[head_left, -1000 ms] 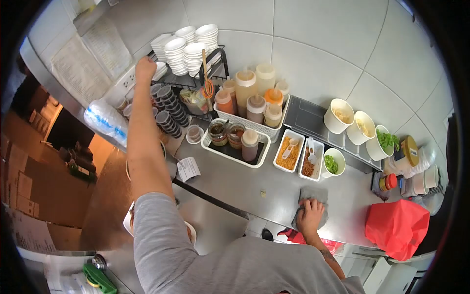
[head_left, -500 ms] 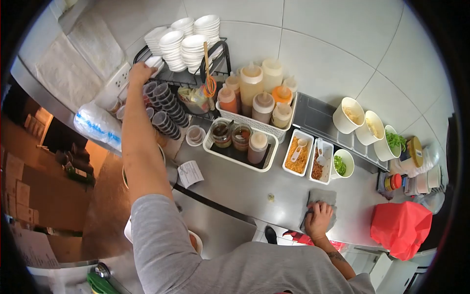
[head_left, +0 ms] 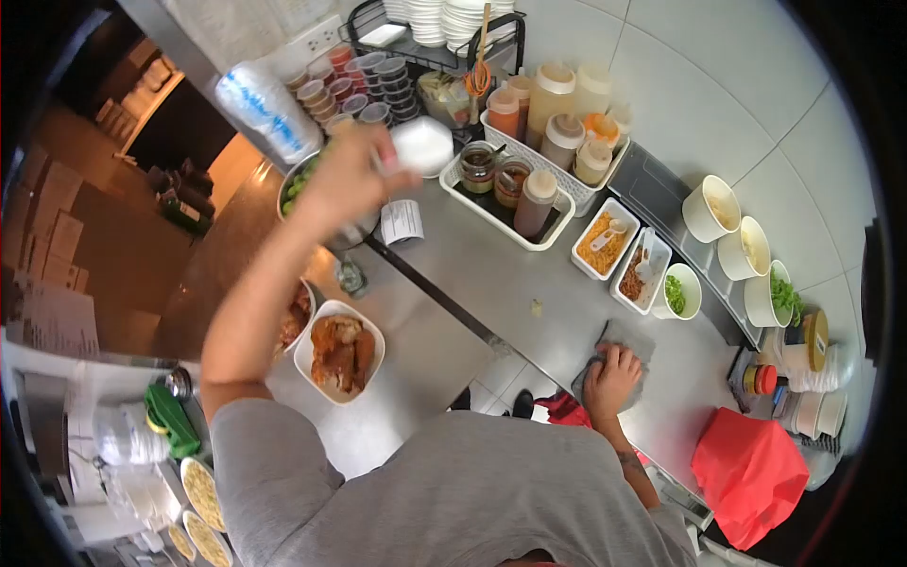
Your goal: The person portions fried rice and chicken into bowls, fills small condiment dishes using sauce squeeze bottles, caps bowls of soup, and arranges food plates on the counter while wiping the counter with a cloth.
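Observation:
My left hand [head_left: 351, 181] is raised above the counter, blurred by motion, with its fingers closed on a small white dish [head_left: 422, 147]. Below it are a white slip of paper [head_left: 402, 221] and a pot of green vegetables [head_left: 295, 189], partly covered by my arm. My right hand [head_left: 612, 380] presses on a folded grey cloth [head_left: 631, 342] near the counter's front edge, its fingers bent over it. A white bowl of browned meat [head_left: 342, 357] stands on the left counter.
A black rack [head_left: 444, 59] holds stacked white bowls at the back. Several lidded cups [head_left: 383, 80] stand before it. Sauce bottles fill a white basket [head_left: 590, 194]. Topping tubs [head_left: 605, 241] sit to the right. A red bag [head_left: 751, 472] lies at the right edge.
My left hand has come away from the rack toward me, carrying the white dish. My right hand stays on the cloth. The view has shifted, showing more of the left counter.

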Demonstrator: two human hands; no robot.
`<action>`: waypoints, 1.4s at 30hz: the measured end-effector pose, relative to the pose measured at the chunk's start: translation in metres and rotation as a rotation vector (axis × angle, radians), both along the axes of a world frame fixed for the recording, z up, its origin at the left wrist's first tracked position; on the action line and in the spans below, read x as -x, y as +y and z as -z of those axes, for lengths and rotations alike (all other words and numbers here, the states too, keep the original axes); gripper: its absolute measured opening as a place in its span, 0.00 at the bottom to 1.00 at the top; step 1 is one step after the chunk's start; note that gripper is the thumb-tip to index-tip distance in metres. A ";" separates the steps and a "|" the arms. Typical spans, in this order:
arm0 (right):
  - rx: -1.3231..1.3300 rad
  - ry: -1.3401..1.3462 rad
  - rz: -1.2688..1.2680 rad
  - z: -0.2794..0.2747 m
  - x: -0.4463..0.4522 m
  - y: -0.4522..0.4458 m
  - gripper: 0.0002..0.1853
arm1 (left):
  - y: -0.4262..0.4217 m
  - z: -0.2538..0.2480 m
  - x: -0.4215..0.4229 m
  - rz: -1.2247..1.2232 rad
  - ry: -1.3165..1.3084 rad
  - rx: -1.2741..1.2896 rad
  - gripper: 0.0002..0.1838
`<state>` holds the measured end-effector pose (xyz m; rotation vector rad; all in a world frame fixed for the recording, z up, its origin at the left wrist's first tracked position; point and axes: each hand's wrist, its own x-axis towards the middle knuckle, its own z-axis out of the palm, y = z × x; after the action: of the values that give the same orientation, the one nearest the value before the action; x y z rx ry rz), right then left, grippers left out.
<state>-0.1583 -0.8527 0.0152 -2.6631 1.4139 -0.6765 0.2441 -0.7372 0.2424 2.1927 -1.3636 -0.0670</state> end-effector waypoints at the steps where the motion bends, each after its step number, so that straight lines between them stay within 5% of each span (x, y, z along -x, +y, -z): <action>1: 0.011 -0.013 -0.010 0.001 0.003 0.001 0.13 | 0.019 0.028 0.019 0.012 0.020 -0.004 0.20; 7: 0.036 -0.121 -0.054 -0.003 0.006 0.004 0.14 | 0.079 0.174 0.070 -0.193 -0.080 -0.219 0.18; 9: 0.166 -0.159 -0.126 -0.013 0.002 0.011 0.14 | 0.087 0.182 0.070 -0.263 -0.151 -0.278 0.19; 12: -0.028 -0.310 -0.514 -0.019 -0.013 0.022 0.14 | 0.094 0.178 0.068 -0.338 -0.223 -0.388 0.21; 16: -0.919 -0.544 -0.829 -0.004 -0.082 0.061 0.13 | 0.099 0.161 0.067 -0.387 -0.230 -0.359 0.21; 17: -0.917 -0.539 -0.861 -0.006 -0.097 0.072 0.13 | 0.097 0.159 0.068 -0.405 -0.252 -0.303 0.20; 24: -0.654 -0.714 -0.725 -0.056 -0.146 0.060 0.11 | 0.091 0.187 0.136 -0.252 -0.301 -0.257 0.17; 28: -0.469 -0.873 -0.579 -0.083 -0.161 -0.005 0.08 | 0.095 0.202 0.147 -0.304 -0.381 -0.184 0.26; 33: -0.147 -0.906 -0.443 -0.143 -0.194 -0.096 0.05 | 0.118 0.206 0.155 -0.280 -0.562 -0.220 0.24; 37: 0.311 -0.643 -0.358 -0.181 -0.249 -0.190 0.08 | 0.126 0.192 0.144 -0.303 -0.539 -0.259 0.24; 42: 0.264 -0.103 -0.383 -0.208 -0.310 -0.264 0.16 | 0.145 0.199 0.136 -0.329 -0.516 -0.346 0.22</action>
<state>0.1515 -1.1166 0.2234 -2.9205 0.8010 -0.9942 0.1076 -0.5927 0.0429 2.8371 -1.2924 0.4453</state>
